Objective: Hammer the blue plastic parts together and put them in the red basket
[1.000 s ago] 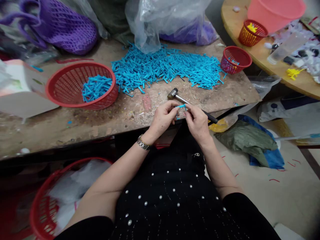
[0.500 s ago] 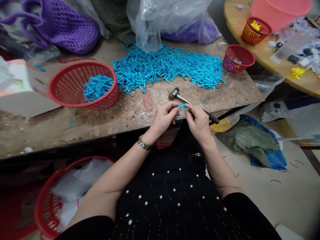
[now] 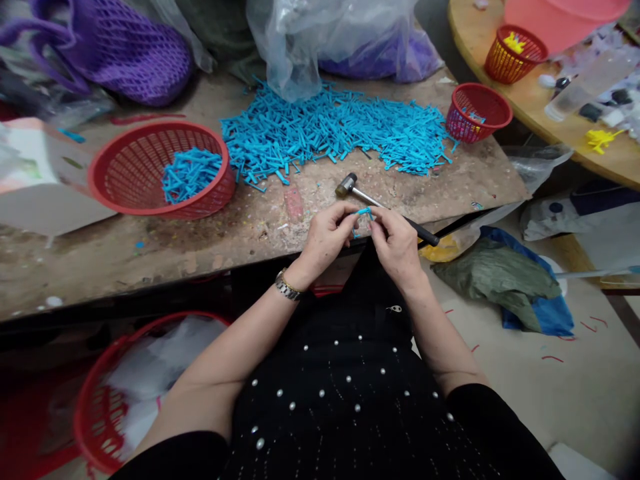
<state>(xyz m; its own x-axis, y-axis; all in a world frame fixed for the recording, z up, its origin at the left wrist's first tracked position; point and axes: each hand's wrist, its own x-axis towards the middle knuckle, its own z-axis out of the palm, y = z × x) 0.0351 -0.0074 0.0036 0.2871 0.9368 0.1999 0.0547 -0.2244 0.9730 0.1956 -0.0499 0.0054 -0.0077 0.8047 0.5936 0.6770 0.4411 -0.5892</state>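
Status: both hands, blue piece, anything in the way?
Left hand and right hand: pinching small blue piece between them. Hammer on bench just beyond, partly hidden by right hand; might crowd it.

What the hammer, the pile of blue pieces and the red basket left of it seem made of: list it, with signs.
Hammer: shaft probably metal, silvery and shiny; grip matte black, perhaps rubber or plastic.
Blue pieces: likely plastic, given their even, saturated color.
Red basket: apparently plastic, smooth-rimmed, with regular openings through its wall.
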